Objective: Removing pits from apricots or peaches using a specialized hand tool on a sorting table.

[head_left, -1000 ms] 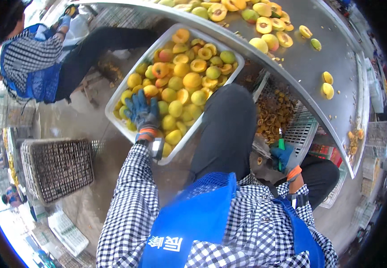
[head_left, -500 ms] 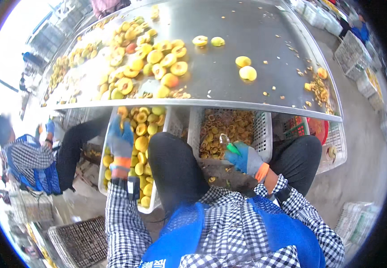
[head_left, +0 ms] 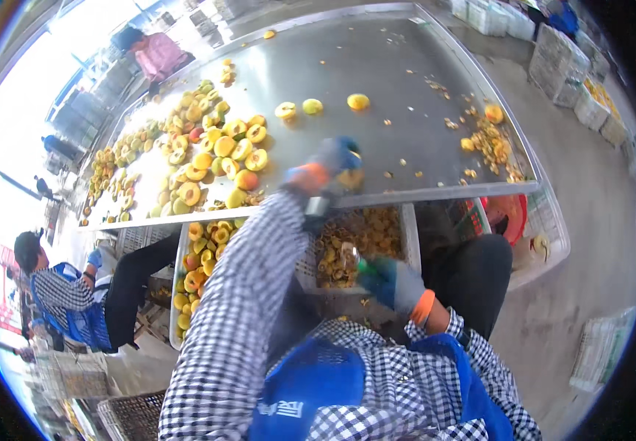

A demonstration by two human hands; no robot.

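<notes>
My left hand (head_left: 332, 160), in a blue and grey glove with an orange cuff, reaches over the metal table (head_left: 384, 66) near its front edge. It is smeared by motion. A yellow peach half (head_left: 351, 178) lies right at its fingers; whether they grip it I cannot tell. My right hand (head_left: 395, 285), gloved alike, is closed round the green handle of a small pitting tool (head_left: 350, 254) with a rounded metal tip. That hand hovers over a white crate (head_left: 412, 239) of brown pits and scraps. Several yellow peach halves (head_left: 224, 147) are heaped at the table's left.
A second crate of peach halves (head_left: 194, 283) stands by my left knee. Scraps (head_left: 490, 147) lie at the table's right, above a red basin (head_left: 510, 217). One co-worker (head_left: 75, 294) sits at the left; a person in pink (head_left: 160, 57) is at the far edge.
My left hand has moved from above the peach crate up and right over the table. The right hand stays over the scrap crate with its tool. The whole view has shifted.
</notes>
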